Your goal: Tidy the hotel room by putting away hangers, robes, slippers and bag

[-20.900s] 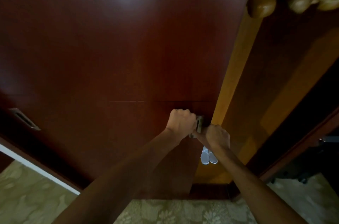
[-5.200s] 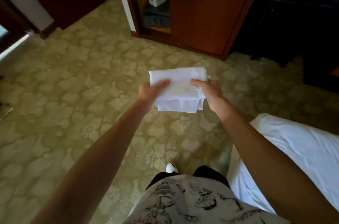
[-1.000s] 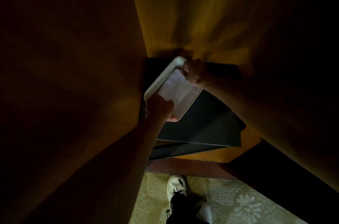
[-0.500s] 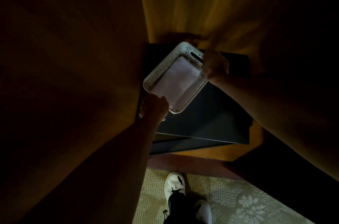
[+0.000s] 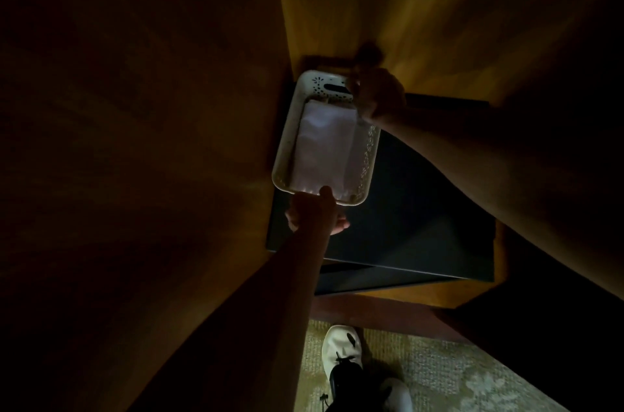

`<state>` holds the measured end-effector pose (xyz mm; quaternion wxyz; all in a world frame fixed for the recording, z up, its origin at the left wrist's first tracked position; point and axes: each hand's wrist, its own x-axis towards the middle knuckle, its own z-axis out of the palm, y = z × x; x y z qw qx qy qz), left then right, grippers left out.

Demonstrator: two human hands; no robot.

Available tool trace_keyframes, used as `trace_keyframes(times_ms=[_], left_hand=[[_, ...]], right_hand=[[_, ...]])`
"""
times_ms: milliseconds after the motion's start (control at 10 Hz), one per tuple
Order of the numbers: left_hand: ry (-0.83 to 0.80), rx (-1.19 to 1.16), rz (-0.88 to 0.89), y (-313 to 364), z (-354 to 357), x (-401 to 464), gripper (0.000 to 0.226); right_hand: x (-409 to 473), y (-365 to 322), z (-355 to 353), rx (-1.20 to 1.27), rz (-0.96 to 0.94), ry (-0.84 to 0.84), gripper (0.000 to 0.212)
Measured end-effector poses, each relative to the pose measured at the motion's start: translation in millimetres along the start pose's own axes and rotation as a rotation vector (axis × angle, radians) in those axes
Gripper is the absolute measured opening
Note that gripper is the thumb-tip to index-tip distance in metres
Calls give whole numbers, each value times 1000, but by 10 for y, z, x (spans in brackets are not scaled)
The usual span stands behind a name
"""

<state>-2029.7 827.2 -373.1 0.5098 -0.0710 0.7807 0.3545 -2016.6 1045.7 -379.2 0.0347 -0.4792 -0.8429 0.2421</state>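
Looking down into a dim wooden wardrobe (image 5: 422, 6), I've got both hands on a white perforated plastic basket (image 5: 366, 158) that sits on top of a dark box-shaped safe (image 5: 422, 209). My left hand (image 5: 317, 214) is at the near short end, its grip curled on the rim with the thumb lying over the edge and the fingers tucked underneath the basket. My right hand (image 5: 380, 96) is up at the far corner beside the handle slot, its grip closed around the rim there, though the fingers are in deep shadow and I can't make out each one. The folded white cloth bag (image 5: 324, 148) lies flat inside the basket, filling most of the floor, right between my two hands, its near edge just beside my left thumb. The basket's long left side is up against the wardrobe's side wall. Below, my white and black shoe (image 5: 341, 354) stands on the pale patterned carpet (image 5: 456, 378).
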Motion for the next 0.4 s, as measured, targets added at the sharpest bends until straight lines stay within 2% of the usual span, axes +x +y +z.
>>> trace_keyframes(times_ms=[100, 200, 300, 400], left_hand=[[27, 123, 21, 3, -56, -113, 58], [56, 370, 87, 41, -158, -409, 75], [168, 903, 363, 106, -360, -818, 79], [132, 953, 501, 257, -554, -1285, 69]], right_hand=[[-219, -19, -155, -45, 21, 111, 57], [-632, -85, -335, -144, 14, 120, 54], [-1095, -289, -587, -59, -2, 44, 57], [-1452, -440, -829, 18, 15, 26, 58]])
